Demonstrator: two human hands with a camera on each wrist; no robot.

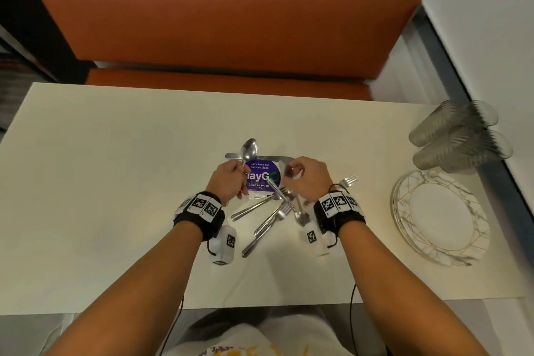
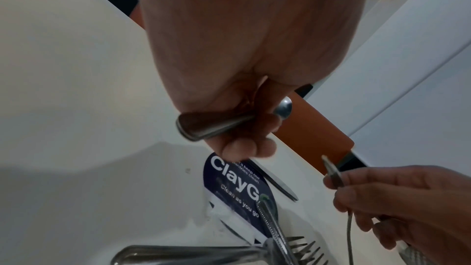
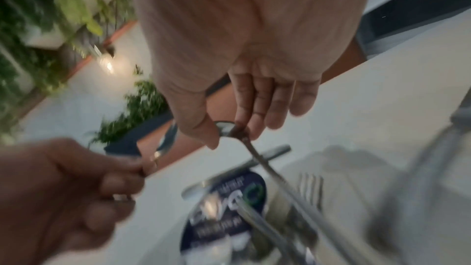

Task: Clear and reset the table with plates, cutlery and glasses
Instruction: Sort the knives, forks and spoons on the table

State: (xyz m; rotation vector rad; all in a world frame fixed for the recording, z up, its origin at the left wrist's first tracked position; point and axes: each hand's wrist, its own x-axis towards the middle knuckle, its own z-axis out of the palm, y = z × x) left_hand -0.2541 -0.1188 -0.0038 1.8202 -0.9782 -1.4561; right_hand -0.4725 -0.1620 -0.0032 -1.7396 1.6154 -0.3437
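On the white table [image 1: 115, 182], my left hand [image 1: 234, 175] grips a spoon [image 1: 250, 149] by its handle, bowl pointing away from me. The left wrist view shows its fingers [image 2: 244, 146] curled round the handle [image 2: 203, 128]. My right hand [image 1: 291, 169] pinches the bowl end of a second spoon [image 3: 225, 128] between thumb and forefinger, its handle hanging down over the pile. Below both hands lies a loose pile of forks and spoons [image 1: 271, 214]. A knife [image 1: 265, 157] lies crosswise behind a purple "ClayGo" sticker [image 1: 261, 178].
A stack of marbled plates with gold lines [image 1: 439, 217] sits at the table's right edge. Several grey glasses [image 1: 456, 139] are grouped behind it. One fork [image 1: 348, 180] lies between my right wrist and the plates. An orange bench [image 1: 216, 23] runs along the far side.
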